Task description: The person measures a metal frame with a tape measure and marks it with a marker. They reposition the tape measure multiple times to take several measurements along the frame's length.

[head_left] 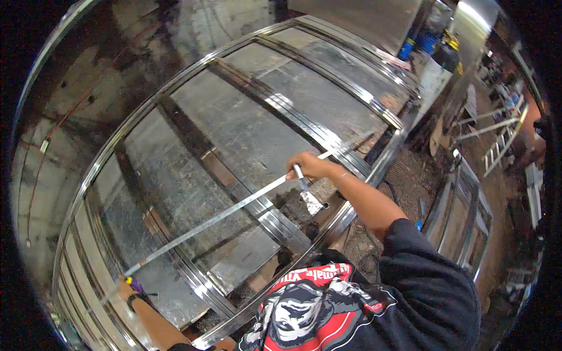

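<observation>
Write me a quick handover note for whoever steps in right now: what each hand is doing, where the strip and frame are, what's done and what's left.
Right hand: closed on the upper part of the long metal strip, with a scraper hanging from the same hand.
Left hand: closed on the strip's lower end, along with a small purple and yellow tool.
The strip lies diagonally across the big steel frame, over its metal sheets.
Done: strip laid across the frame, held at both ends.
Left: cannot tell if the strip is fixed anywhere; treat it as loose.
</observation>
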Available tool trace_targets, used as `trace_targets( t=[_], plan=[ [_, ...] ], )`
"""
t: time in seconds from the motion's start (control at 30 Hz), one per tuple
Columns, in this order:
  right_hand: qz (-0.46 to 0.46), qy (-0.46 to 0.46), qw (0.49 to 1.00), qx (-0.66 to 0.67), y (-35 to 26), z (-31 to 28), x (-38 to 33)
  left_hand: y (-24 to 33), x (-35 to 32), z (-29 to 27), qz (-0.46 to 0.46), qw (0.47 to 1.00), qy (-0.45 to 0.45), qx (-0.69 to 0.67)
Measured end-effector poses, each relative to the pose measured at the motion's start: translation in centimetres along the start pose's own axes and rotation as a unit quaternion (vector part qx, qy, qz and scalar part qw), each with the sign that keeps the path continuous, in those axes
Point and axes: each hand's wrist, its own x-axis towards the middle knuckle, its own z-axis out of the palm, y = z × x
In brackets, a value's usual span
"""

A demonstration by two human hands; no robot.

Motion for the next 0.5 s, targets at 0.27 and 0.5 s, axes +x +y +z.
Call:
trace_targets(
  t=[0.27,0.5],
  plan=[
    [0.031,-0.008,0.997,-0.070,5.4,4.7,-0.4,-5.3,-5.2,7.8,-0.087,0.977,-0.030,0.195],
    [-0.026,0.067,0.991,-0.115,6.1,7.6,1.1,-2.1,-13.1,9.8,0.083,0.991,-0.082,-0.063]
  ],
)
